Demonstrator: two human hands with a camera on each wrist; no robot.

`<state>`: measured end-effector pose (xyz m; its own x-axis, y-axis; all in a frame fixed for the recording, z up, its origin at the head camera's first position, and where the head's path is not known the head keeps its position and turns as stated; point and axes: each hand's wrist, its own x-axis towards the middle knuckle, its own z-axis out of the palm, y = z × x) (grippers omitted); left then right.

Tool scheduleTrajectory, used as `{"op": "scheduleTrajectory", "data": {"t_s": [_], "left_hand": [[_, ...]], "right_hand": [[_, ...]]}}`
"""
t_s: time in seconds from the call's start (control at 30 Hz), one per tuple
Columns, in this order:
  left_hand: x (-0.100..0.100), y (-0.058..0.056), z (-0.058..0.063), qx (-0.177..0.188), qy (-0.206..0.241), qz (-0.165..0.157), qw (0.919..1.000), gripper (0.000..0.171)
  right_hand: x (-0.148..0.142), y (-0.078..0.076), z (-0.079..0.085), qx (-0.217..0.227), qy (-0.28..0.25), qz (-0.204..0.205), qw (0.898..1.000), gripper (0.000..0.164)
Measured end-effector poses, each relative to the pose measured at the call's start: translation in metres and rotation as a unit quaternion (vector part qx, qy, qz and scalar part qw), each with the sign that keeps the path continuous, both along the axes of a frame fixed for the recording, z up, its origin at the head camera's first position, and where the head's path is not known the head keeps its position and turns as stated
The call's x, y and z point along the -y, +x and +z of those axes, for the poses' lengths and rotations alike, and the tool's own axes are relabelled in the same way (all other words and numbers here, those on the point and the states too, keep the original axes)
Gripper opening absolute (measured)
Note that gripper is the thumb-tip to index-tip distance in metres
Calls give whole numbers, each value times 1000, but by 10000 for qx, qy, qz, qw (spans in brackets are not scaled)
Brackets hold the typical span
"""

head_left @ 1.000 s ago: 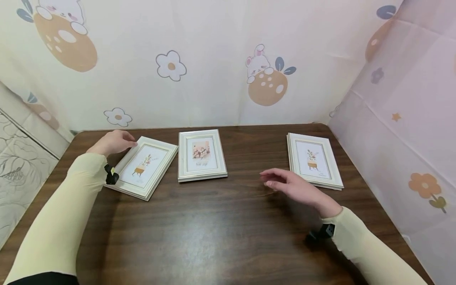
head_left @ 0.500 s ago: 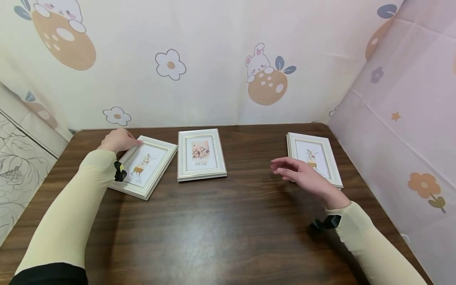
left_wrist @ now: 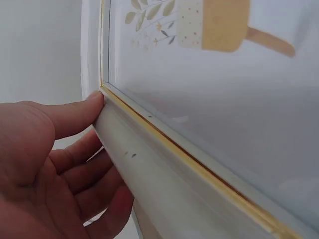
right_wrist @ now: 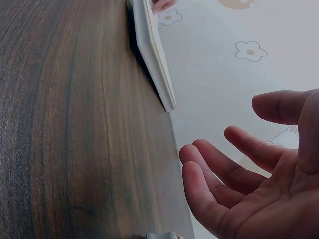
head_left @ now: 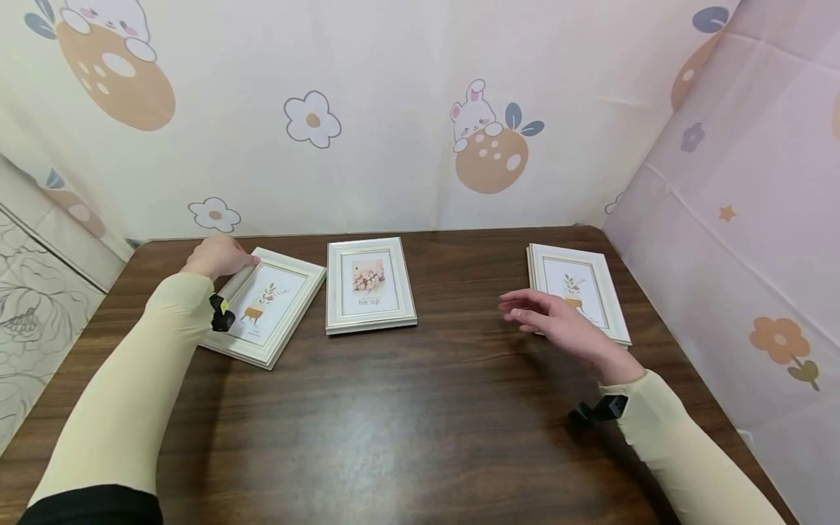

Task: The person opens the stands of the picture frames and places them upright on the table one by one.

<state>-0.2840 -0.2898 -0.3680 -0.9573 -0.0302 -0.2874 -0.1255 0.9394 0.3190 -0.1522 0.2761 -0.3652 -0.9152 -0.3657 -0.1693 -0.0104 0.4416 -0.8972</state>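
Note:
At the table's left lies a tilted stack of cream picture frames; its top picture frame (head_left: 275, 295) shows a potted-plant drawing. My left hand (head_left: 215, 257) is at its upper left edge. In the left wrist view, the thumb (left_wrist: 82, 112) presses on the front of the frame's moulding (left_wrist: 164, 164), while the other fingers curl beside and behind the edge. My right hand (head_left: 561, 332) hovers with loosely bent fingers before the right stack of picture frames (head_left: 577, 271), partly covering it. Nothing is held in it in the right wrist view.
Between the two stacks, nearer the left one, lies a cream picture frame (head_left: 370, 321) with a flower photo. The dark wooden table (head_left: 394, 408) meets a patterned cloth wall (head_left: 387, 175) at the back, with another cloth on the right side.
My left hand has moved a little right and onto the left picture frame's edge. The right hand has shifted right towards the right stack, then stayed still. The frames keep their places.

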Motion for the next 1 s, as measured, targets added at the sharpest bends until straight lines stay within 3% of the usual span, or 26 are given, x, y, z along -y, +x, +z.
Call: {"op": "scheduleTrajectory", "data": {"t_s": [0.13,0.3,0.57,1.0], "left_hand": [[3,1,0,-199,172,-83,9996,48],[13,3,-7,-369,743,90,9965,42],[30,8,-11,-456,1194,11,9918,49],[27,23,17,-598,1602,-546,9838,54]], "right_hand": [[-3,-2,-1,67,-4,-33,10000,44],[-7,-4,1,-5,85,-62,9999,44],[-11,-6,2,-42,180,-116,9998,44],[-20,-5,5,-189,145,-163,9996,41]]}}
